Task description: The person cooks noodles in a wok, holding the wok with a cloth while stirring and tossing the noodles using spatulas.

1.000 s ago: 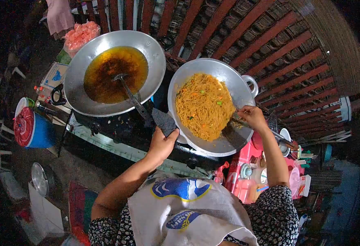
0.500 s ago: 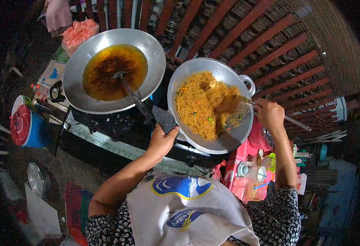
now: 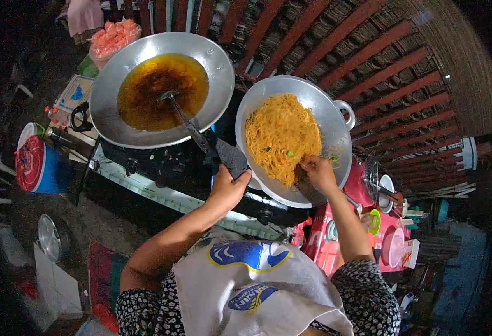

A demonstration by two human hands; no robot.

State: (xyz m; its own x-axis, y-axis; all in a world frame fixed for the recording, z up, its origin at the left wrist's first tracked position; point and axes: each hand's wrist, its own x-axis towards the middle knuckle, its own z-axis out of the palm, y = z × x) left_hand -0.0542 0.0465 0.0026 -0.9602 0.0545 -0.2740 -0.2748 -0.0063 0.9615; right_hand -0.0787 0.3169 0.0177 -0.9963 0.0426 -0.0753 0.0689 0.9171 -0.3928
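My left hand [image 3: 228,189] is closed round a dark grey cloth [image 3: 232,159] at the near left side of the right-hand wok [image 3: 333,125]. Inside that wok lies a heap of yellow-brown noodles [image 3: 282,134] with green and orange bits. My right hand [image 3: 319,172] is low over the noodles' right edge, its fingers closed round a utensil handle; the utensil's head is hidden. To the left, a larger wok [image 3: 105,98] holds dark yellow oil [image 3: 162,92], and a metal ladle [image 3: 187,122] rests in it with its handle reaching to the cloth.
Both woks stand on a black stove [image 3: 167,168]. Behind them runs a red-brown slatted fence [image 3: 335,45]. A bag of pink-orange items [image 3: 113,37] is at the back left, a blue bucket [image 3: 54,168] at the left. Cups and tubs, including a pink bowl [image 3: 393,246], stand on the right.
My right hand has moved left and down, from the wok's right rim to over the noodles. The noodles lie heaped in the middle again. My left hand keeps its hold on the cloth.
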